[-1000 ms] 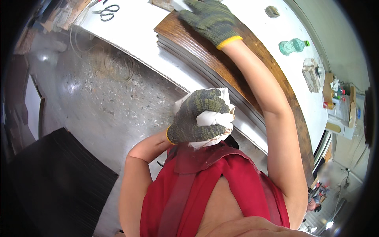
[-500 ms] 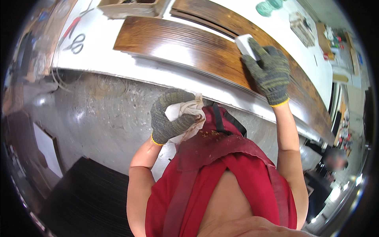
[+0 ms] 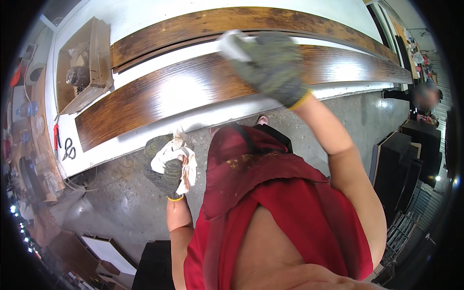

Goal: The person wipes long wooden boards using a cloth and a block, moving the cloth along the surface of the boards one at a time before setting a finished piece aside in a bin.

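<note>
we are shifting our right hand [image 3: 271,67], clamped on a white pad [image 3: 234,46], from the brown board [image 3: 208,77]'s left end to its middle, reaching another stretch along the worktop [image 3: 154,13]'s front edge; our left hand [image 3: 170,178] is clutching a rag [image 3: 187,166] off that edge.

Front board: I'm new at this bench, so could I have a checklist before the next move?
1. Both hands gloved: ok, right hand and left hand.
2. White block in the right hand: ok.
3. White block touching the front board: cannot tell, it is blurred.
4. Left hand free: not ok, it holds a cloth.
5. Scissors off the board: ok, lying to its left.
6. Board's finish even: cannot tell, glare covers part.
</note>
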A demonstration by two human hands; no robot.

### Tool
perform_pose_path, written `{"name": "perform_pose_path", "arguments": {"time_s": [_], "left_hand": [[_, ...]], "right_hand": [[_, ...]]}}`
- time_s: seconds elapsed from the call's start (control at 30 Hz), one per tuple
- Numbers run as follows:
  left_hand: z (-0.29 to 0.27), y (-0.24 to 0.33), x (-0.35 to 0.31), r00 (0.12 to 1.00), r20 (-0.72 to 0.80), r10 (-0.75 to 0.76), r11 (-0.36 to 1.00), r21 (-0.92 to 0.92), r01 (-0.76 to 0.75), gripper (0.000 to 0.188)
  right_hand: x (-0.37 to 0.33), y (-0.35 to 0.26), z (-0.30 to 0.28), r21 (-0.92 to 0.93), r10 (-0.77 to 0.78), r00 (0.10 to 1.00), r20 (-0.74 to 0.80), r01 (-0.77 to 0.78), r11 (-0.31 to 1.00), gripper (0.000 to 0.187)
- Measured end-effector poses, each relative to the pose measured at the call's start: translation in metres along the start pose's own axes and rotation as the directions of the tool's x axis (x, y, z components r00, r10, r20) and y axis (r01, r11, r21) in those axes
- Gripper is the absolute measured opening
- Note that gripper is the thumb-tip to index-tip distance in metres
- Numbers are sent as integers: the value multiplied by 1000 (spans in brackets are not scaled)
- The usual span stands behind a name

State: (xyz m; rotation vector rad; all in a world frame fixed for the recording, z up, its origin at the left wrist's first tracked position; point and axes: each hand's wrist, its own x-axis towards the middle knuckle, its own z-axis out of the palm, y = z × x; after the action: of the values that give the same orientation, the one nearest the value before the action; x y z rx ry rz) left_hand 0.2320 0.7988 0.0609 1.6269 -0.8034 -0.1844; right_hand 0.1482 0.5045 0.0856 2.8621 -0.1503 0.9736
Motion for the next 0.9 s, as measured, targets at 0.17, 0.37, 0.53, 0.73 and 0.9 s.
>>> {"name": "perform_pose_path", "arguments": {"time_s": [0.17, 0.37, 0.53, 0.73, 0.9], "left_hand": [[37, 24, 16, 997, -58, 59, 998, 36, -57, 25], [93, 42, 38, 981, 144, 129, 992, -11, -129, 39], [137, 65, 38, 962, 268, 51, 988, -152, -10, 36], [183, 90, 36, 925, 377, 42, 993, -121, 4, 37], [236, 108, 43, 896, 438, 65, 994, -107, -20, 39]], "right_hand": [[-78, 93, -51, -281, 348, 916, 201, -287, 916, 42], [-40, 32, -12, -46, 112, 991, -71, -116, 992, 27], [-68, 79, -39, -41, 298, 952, 66, -296, 954, 44], [-183, 244, -152, -307, 583, 812, -15, -559, 771, 32], [-202, 264, -98, 12, 394, 909, -135, -396, 918, 31]]}}
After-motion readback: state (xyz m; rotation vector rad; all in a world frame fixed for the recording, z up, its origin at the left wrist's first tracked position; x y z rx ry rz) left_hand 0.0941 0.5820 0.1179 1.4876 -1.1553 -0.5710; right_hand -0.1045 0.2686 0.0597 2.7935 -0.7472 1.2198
